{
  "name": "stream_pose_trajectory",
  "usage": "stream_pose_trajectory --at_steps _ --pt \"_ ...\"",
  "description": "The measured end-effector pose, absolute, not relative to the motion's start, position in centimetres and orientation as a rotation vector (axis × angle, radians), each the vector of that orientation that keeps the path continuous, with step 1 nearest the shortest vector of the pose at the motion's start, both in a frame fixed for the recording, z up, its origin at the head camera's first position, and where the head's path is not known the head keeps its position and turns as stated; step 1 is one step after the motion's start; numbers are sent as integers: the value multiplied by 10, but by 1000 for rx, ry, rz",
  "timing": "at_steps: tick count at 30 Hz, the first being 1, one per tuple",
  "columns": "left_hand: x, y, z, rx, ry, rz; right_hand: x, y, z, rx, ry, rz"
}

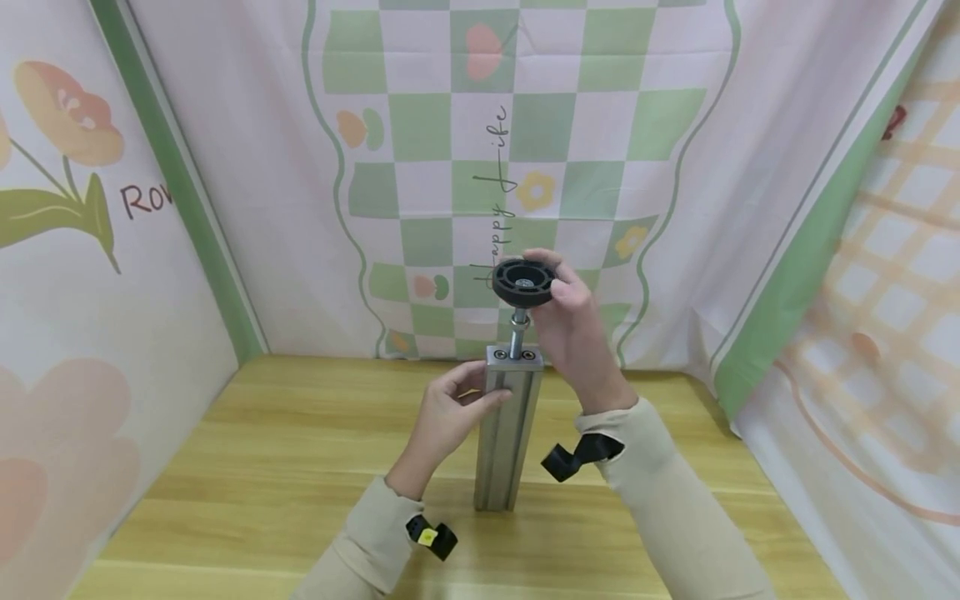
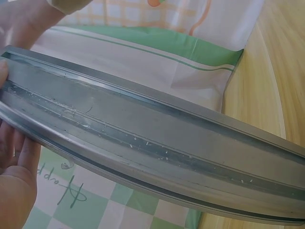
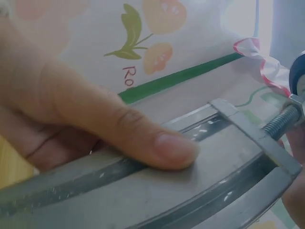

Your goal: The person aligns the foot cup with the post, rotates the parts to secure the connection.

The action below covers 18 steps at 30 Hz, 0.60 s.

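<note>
An upright grey aluminium profile [image 1: 498, 442] stands on the table in the head view, with an end plate [image 1: 515, 365] bolted on top. My left hand [image 1: 442, 417] grips it near the upper end, the thumb lying across the near face. A levelling foot with a round black base [image 1: 517, 295] rises from the plate on a threaded stud [image 3: 283, 121] carrying a nut [image 1: 519, 322]. Fingers and thumb of my right hand [image 1: 573, 346] hold the base at its right rim. Small pale flecks lie in the profile's groove [image 2: 157, 151] in the left wrist view.
The wood-grain table [image 1: 300, 467] reaches back to a green-and-white checked cloth [image 1: 420, 125]. Patterned cloth walls [image 1: 67, 317] enclose both sides. Black brackets [image 1: 581, 457] are worn at both wrists.
</note>
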State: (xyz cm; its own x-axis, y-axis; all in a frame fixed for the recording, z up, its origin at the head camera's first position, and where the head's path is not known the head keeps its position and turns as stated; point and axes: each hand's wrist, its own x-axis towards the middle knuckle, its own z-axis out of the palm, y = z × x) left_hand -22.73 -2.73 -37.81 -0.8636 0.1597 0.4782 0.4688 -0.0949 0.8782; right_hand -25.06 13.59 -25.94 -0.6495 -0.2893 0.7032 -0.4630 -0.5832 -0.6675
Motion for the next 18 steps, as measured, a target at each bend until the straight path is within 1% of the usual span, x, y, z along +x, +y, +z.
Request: stream_pose_trajectory --at_steps 4,8,14,18 --pt "-227 -27 -378 -695 -1952 -2058 -244 132 -263 1112 -1445 2121" --pt "-227 -27 -379 -703 -1952 -2051 -238 129 -263 1002 -1504 1962" --pt "-228 -28 -379 -730 -1948 -2042 -234 124 -260 915 -1559 1686" --pt "-229 -28 -379 -739 -1938 -2044 -233 125 -261 898 -1602 1598"
